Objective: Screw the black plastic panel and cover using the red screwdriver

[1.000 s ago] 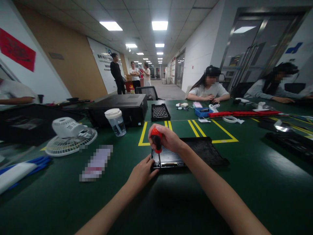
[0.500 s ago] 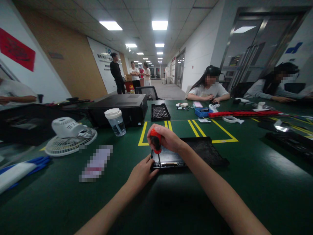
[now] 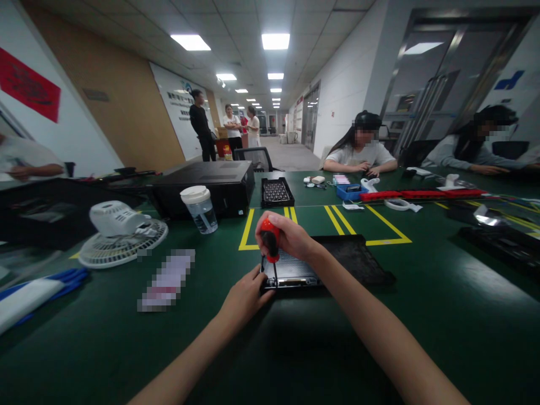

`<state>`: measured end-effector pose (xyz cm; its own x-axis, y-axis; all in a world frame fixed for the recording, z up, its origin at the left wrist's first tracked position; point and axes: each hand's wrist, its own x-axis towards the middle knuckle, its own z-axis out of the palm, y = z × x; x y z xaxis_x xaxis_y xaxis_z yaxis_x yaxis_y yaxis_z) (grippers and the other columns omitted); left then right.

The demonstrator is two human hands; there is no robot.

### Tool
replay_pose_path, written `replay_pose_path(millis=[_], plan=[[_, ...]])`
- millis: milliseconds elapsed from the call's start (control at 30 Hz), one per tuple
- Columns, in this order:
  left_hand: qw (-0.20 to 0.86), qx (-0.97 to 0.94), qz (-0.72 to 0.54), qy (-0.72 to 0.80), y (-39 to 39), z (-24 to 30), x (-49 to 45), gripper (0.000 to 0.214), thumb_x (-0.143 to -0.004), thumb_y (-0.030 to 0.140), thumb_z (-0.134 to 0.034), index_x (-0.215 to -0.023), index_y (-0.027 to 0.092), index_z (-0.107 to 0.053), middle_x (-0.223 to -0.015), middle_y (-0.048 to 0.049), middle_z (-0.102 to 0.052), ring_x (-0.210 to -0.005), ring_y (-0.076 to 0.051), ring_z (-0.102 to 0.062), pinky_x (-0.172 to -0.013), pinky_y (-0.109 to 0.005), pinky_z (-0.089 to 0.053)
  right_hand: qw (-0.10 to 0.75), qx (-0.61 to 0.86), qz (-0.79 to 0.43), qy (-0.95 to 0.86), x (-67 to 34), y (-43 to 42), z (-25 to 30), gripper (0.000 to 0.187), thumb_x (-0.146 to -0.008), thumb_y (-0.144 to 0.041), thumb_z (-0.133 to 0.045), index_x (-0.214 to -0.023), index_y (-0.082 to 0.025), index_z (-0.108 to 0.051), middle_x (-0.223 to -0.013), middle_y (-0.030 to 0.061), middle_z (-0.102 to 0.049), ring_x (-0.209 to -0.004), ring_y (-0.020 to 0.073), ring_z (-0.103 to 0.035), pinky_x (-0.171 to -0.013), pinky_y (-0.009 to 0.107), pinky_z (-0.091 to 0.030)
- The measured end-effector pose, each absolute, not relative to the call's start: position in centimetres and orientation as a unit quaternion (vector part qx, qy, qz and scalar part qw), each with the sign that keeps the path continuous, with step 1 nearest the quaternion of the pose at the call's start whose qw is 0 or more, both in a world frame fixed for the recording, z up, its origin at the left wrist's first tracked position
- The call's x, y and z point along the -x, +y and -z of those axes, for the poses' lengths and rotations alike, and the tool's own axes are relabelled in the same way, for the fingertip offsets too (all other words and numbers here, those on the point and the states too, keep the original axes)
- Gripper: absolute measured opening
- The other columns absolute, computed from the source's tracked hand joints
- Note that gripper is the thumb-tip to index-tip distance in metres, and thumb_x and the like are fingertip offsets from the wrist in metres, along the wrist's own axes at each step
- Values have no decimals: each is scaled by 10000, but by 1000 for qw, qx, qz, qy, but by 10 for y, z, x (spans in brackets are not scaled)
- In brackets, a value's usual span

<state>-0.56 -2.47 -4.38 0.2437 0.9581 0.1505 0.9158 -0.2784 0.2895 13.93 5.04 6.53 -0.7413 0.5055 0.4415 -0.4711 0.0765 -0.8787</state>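
Observation:
My right hand (image 3: 291, 236) is wrapped round the red and black handle of a screwdriver (image 3: 269, 240), held upright with its thin shaft pointing down at the near left corner of a flat black and silver device (image 3: 295, 273). The device lies on the green table (image 3: 105, 337) against a black tray (image 3: 354, 261). My left hand (image 3: 246, 298) rests at that same corner, fingers curled and pinched against the device's edge beside the shaft.
A white desk fan (image 3: 120, 230), a lidded plastic cup (image 3: 200, 209) and a black box (image 3: 211, 188) stand at the left. A black tray of small parts (image 3: 276, 193) sits beyond yellow tape lines (image 3: 333, 222). Two seated people (image 3: 360, 149) work across the table; others stand in the corridor.
Almost nothing differs: my right hand shifts very slightly on the screwdriver handle while the left hand stays at the device's corner.

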Motion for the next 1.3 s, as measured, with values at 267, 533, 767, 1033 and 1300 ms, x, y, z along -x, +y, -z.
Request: replay_pose_path(millis=[267,533,767,1033,1300], plan=[[70,-786,-147,597,-23,47,7,262,-803,362,-526,-1002,199,-574,-1336,-107,-449,-1090,-256,-547,-910,-369,-440,356,16,-667,-654,-138,48,-67,288,-875,-395,-388,-834,-135,-505,-669,11,-557,-510,93,-542,-467,203,-434],[60,-795,-153,583,-25,43,5,243,-812,348,-518,-985,185,-567,-1284,-114,-483,-1046,-255,-567,-885,-368,-455,358,22,-663,-657,-138,48,-67,297,-879,-406,-393,-837,-134,-506,-669,7,-550,-518,93,-543,-464,199,-439],[62,-792,-153,588,-25,44,6,219,-800,335,-539,-969,199,-566,-1278,-96,-488,-1051,-252,-565,-881,-363,-459,340,11,-650,-679,-139,47,-65,272,-891,-400,-404,-873,-144,-493,-733,16,-552,-567,91,-555,-487,187,-439],[63,-791,-154,589,-24,45,7,234,-801,344,-536,-979,197,-567,-1282,-100,-484,-1064,-248,-557,-894,-360,-449,340,9,-650,-680,-140,46,-65,212,-908,-346,-396,-882,-150,-473,-761,16,-551,-580,86,-563,-518,191,-453],[63,-793,-154,587,-23,47,7,230,-801,349,-536,-976,202,-563,-1291,-96,-477,-1041,-239,-568,-891,-354,-449,344,25,-640,-687,-141,46,-66,202,-890,-365,-433,-871,-164,-448,-774,7,-550,-582,90,-561,-545,222,-475]])
